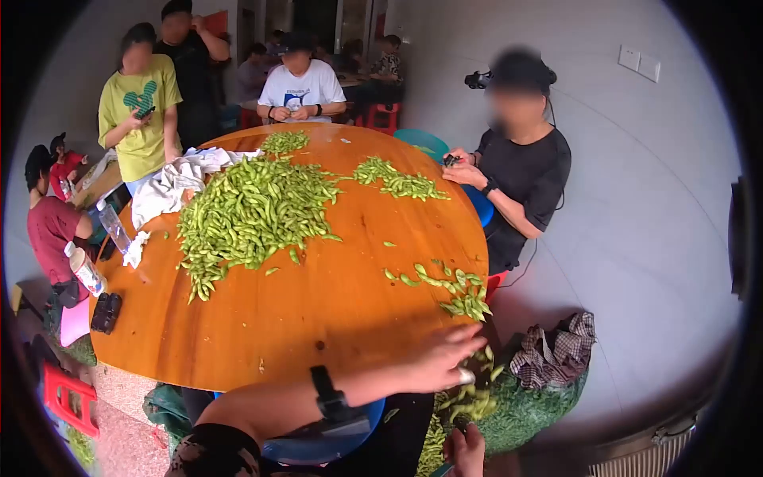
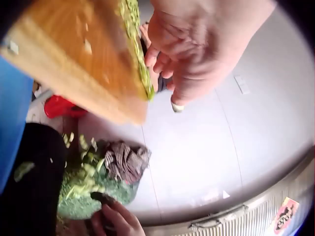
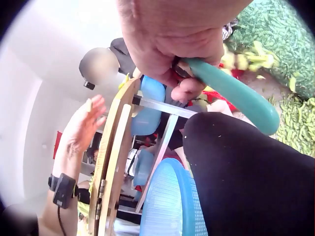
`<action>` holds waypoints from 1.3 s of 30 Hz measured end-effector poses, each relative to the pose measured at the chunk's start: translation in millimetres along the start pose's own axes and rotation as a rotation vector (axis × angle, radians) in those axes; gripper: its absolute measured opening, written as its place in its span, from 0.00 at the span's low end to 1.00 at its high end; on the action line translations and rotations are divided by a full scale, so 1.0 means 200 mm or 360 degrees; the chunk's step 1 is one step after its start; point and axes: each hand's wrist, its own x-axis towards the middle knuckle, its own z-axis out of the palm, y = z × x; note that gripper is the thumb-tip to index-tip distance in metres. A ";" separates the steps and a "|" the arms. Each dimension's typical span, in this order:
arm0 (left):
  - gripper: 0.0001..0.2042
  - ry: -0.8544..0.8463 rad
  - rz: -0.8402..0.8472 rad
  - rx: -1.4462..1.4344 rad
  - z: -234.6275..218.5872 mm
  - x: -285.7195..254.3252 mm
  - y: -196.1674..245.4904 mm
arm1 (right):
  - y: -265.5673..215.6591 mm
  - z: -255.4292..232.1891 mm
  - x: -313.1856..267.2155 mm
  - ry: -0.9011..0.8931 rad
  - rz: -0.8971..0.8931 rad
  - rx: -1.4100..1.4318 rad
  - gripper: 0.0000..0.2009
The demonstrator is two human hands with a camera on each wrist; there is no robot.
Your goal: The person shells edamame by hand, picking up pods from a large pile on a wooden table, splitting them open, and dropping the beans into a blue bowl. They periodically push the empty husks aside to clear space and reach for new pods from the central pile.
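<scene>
My left hand [image 1: 435, 362] reaches across the table's near right edge, fingers extended, with a whitish cover [image 2: 177, 106] on the thumb tip. Just past its fingers, a small heap of green bean pods [image 1: 467, 302] lies at the rim. Loose pods [image 1: 474, 401], blurred, are in the air below the hand, beside the table. Lower down, my right hand [image 1: 467, 451] grips a tool with a teal handle [image 3: 236, 96]; its dark head [image 2: 102, 197] pokes out by the thumb, and the rest is hidden in the palm.
A big pile of pods [image 1: 254, 211] covers the round wooden table's [image 1: 358, 310] far left. On the floor at right stands a green mesh sack [image 1: 528, 413] with checked cloth [image 1: 556, 350] on it. A blue basket [image 3: 170, 196] sits by my leg. Several people surround the table.
</scene>
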 end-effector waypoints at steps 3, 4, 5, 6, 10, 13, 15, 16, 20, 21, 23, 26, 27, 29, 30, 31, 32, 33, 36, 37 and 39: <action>0.17 0.0196 -0.0689 0.0435 -0.39 -0.07 -0.13 | -0.08 0.01 0.01 -0.0032 0.0099 -0.0053 0.09; 0.14 0.0370 -0.0912 0.0583 -0.48 -0.12 -0.25 | -0.18 0.02 0.01 -0.0068 0.0263 0.0004 0.08; 0.14 0.0517 -0.0908 0.0866 -0.57 -0.19 -0.39 | -0.25 0.03 0.02 -0.0102 0.0428 0.0057 0.08; 0.13 0.0589 -0.0779 0.1133 -0.68 -0.25 -0.51 | -0.27 0.04 0.04 -0.0114 0.0425 0.0058 0.08; 0.21 0.0572 -0.1071 0.1258 -1.01 -0.37 -0.86 | -0.23 0.07 0.09 -0.0119 0.0384 0.0046 0.09; 0.25 0.0677 -0.0839 0.2015 -1.12 -0.40 -0.95 | -0.15 0.10 0.12 -0.0093 0.0109 -0.0141 0.09; 0.25 0.0168 -0.1387 0.1637 -1.19 -0.44 -0.94 | -0.16 0.12 0.11 -0.0153 0.0187 -0.0031 0.08; 0.25 0.0167 -0.1400 0.1640 -1.20 -0.44 -0.89 | -0.16 0.13 0.11 -0.0167 0.0188 -0.0031 0.08; 0.23 0.0082 -0.1347 0.1392 -1.08 -0.52 -0.79 | -0.20 0.19 0.08 -0.0237 0.0164 -0.0140 0.08; 0.23 0.0113 -0.1258 0.1418 -1.04 -0.56 -0.77 | -0.22 0.21 0.08 -0.0230 0.0131 -0.0131 0.08; 0.22 0.0149 -0.1174 0.1439 -0.96 -0.63 -0.69 | -0.25 0.24 0.07 -0.0247 0.0177 -0.0068 0.08; 0.23 0.0220 -0.1110 0.1352 -0.91 -0.75 -0.47 | -0.32 0.26 0.03 -0.0250 0.0172 -0.0035 0.07; 0.24 0.0180 -0.1077 0.1295 -0.89 -0.79 -0.40 | -0.35 0.27 0.03 -0.0249 0.0110 -0.0064 0.07; 0.29 0.0016 -0.1054 0.1242 -0.89 -0.87 -0.30 | -0.46 0.27 0.02 -0.0329 0.0208 -0.0061 0.07; 0.29 0.0011 -0.1058 0.1238 -0.90 -0.89 -0.26 | -0.54 0.27 0.02 -0.0401 0.0303 -0.0057 0.07; 0.30 0.0006 -0.1104 0.1139 -0.92 -0.92 -0.23 | -0.66 0.28 0.01 -0.0454 0.0191 -0.0214 0.09; 0.30 0.0003 -0.1150 0.1038 -0.93 -0.95 -0.21 | -0.66 0.29 0.01 -0.0459 0.0198 -0.0220 0.09; 0.30 0.0017 -0.1087 0.1141 -0.94 -0.99 -0.21 | -0.67 0.31 0.01 -0.0524 0.0319 -0.0121 0.07; 0.30 0.0100 -0.1200 0.1376 -1.00 -1.02 -0.18 | -0.79 0.36 -0.02 -0.0622 0.0446 0.0003 0.04; 0.27 0.0233 -0.1069 0.1500 -1.01 -1.02 -0.18 | -0.86 0.39 -0.02 -0.0660 0.0444 0.0026 0.03; 0.25 0.0340 -0.0962 0.1287 -1.02 -0.98 -0.21 | -0.96 0.42 -0.01 -0.0709 0.0367 0.0033 0.03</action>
